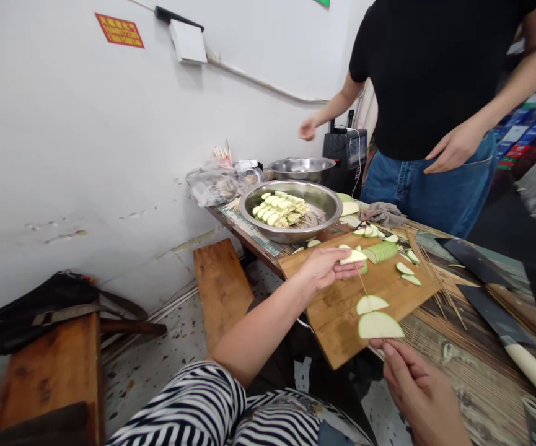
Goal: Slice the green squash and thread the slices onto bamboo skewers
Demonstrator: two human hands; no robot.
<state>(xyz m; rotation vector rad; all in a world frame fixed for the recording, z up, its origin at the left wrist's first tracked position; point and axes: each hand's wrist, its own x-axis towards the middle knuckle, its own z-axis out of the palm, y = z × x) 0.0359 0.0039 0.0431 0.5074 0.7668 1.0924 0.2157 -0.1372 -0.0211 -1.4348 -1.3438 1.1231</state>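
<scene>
My right hand (411, 378) grips a thin wooden skewer (363, 284) near its lower end. Two half-round zucchini slices (380, 326) are threaded on it, pale inside with a green skin edge. Over the cutting board, my left hand (326, 267) pinches another zucchini slice (354, 256) between thumb and fingers, at the skewer's far end. Whether the tip has entered that slice I cannot tell. On the wooden cutting board (328, 316) lie a sliced zucchini piece (381, 251) and several loose slices (408, 279).
A steel basin (328, 214) behind the board holds filled skewers. Another metal bowl (301, 166) stands farther back. Bare skewers (435, 279) and a cleaver with a pale handle (535, 375) lie at right. A co-worker in a black shirt (439, 74) stands across the table.
</scene>
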